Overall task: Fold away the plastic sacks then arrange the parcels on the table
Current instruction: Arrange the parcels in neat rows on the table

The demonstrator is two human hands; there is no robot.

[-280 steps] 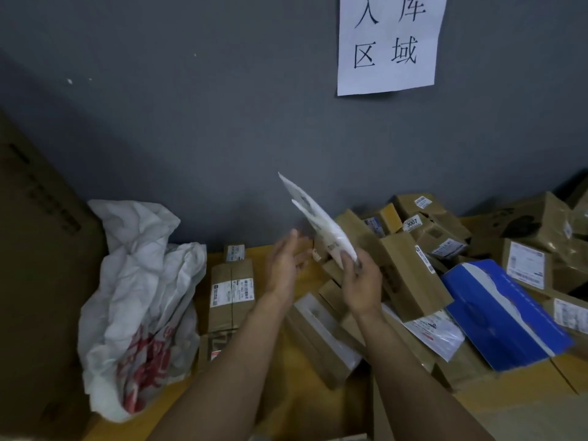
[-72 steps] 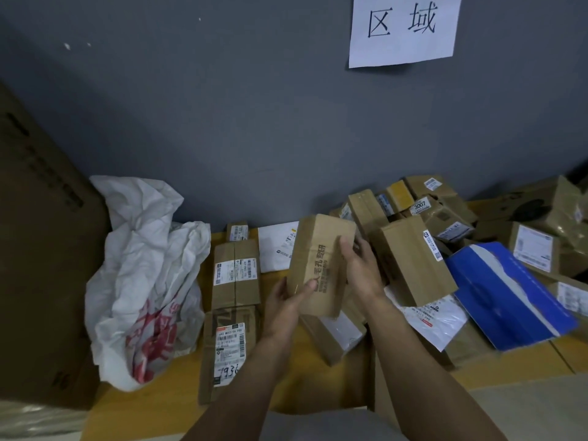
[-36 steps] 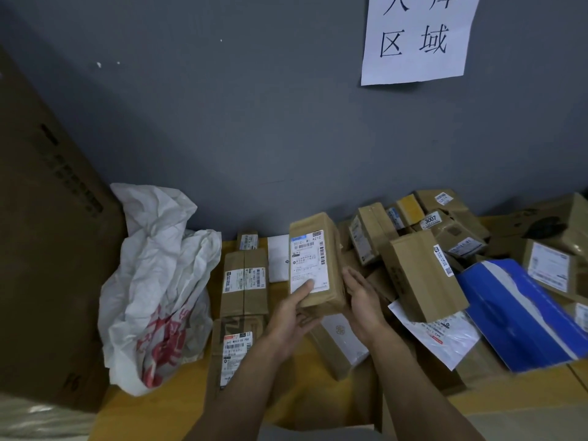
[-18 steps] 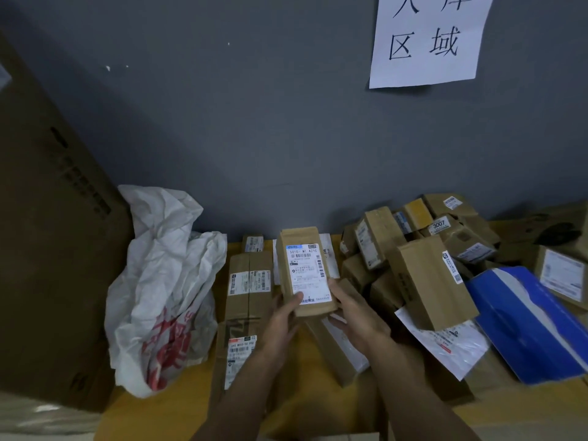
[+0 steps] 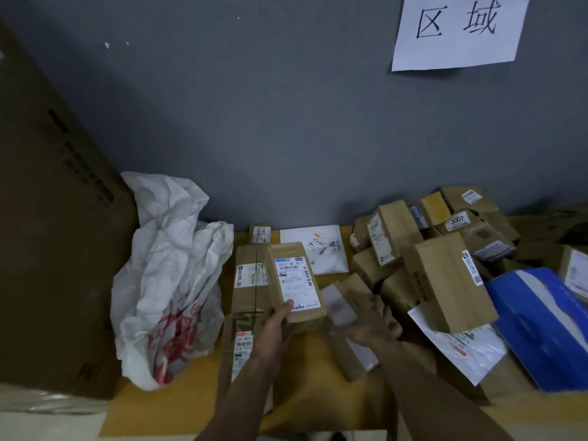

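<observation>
My left hand (image 5: 274, 324) grips the near end of a brown parcel (image 5: 296, 281) with a white shipping label facing up, thumb on the label. The parcel lies low over the table, right beside a row of brown boxes (image 5: 248, 278). My right hand (image 5: 370, 319) is off that parcel, its fingers spread over a slim brown box with a white label (image 5: 342, 308). A crumpled white plastic sack with red print (image 5: 168, 275) stands at the left. A flat white mailer (image 5: 315, 249) lies by the wall.
A loose pile of brown parcels (image 5: 445, 281), a blue mailer (image 5: 541, 326) and a grey-white mailer (image 5: 461, 345) fill the right side. A large cardboard carton (image 5: 47, 218) stands at the left. The yellow table (image 5: 191, 402) ends at a grey wall with a paper sign (image 5: 458, 30).
The labelled parcel, held upright in both hands, has come down and left beside the box row. My right hand has let go and moved right onto the slim box.
</observation>
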